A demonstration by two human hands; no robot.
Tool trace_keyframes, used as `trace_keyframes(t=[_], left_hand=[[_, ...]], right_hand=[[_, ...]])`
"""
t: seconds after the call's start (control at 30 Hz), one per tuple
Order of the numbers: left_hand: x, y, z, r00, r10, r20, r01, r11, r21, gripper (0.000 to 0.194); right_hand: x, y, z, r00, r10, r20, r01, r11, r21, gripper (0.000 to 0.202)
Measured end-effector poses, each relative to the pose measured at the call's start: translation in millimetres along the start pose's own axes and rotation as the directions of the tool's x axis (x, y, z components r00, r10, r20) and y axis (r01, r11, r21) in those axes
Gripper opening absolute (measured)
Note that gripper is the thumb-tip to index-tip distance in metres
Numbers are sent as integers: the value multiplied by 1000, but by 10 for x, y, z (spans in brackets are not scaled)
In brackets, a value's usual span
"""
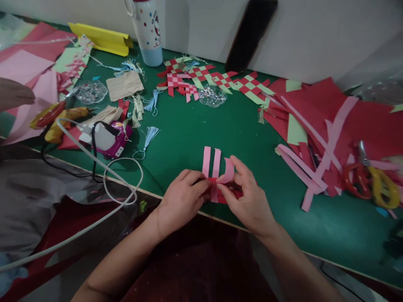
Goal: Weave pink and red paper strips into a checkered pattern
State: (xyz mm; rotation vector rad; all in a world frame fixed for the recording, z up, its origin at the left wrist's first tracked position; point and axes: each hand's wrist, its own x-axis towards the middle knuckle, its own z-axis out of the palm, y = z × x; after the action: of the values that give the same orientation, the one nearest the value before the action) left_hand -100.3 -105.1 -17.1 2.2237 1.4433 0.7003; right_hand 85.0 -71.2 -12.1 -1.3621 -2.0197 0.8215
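A small weave of pink paper strips [216, 161] and red paper strips [224, 198] lies at the table's front edge between my hands. My left hand [185, 189] is closed on the weave's left side, thumb and fingers pressing the strips. My right hand [247, 195] pinches a curled pink strip [229, 171], bending it up at the weave's right side. Two pink strips stick out straight away from me. My fingers hide parts of the weave.
Finished woven fish shapes [225, 79] lie at the back beside a dish of googly eyes [212, 95]. Red paper sheets [327, 109] and scissors [371, 180] are at right. A bottle [147, 33], tassels [150, 136], a glue gun [67, 121] and another person's hand [15, 94] are at left.
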Motion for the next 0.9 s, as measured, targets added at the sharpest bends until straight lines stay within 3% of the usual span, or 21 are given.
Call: trace_keyframes(t=[0.17, 0.37, 0.7, 0.9], left_hand=[[-15, -25, -7, 997, 76, -35, -76, 997, 9, 13], [-112, -89, 21, 986, 168, -14, -167, 984, 64, 23], [-101, -68, 26, 972, 233, 35, -236, 961, 143, 17], [-101, -65, 37, 975, 221, 20, -222, 964, 148, 19]], right_hand=[[4, 44, 22, 1000, -3, 5, 3, 1000, -22, 60], [21, 37, 36, 1000, -7, -22, 6, 999, -50, 60], [42, 12, 17, 1000, 19, -5, -19, 998, -55, 62], [-113, -65, -40, 995, -66, -70, 62, 996, -61, 58]])
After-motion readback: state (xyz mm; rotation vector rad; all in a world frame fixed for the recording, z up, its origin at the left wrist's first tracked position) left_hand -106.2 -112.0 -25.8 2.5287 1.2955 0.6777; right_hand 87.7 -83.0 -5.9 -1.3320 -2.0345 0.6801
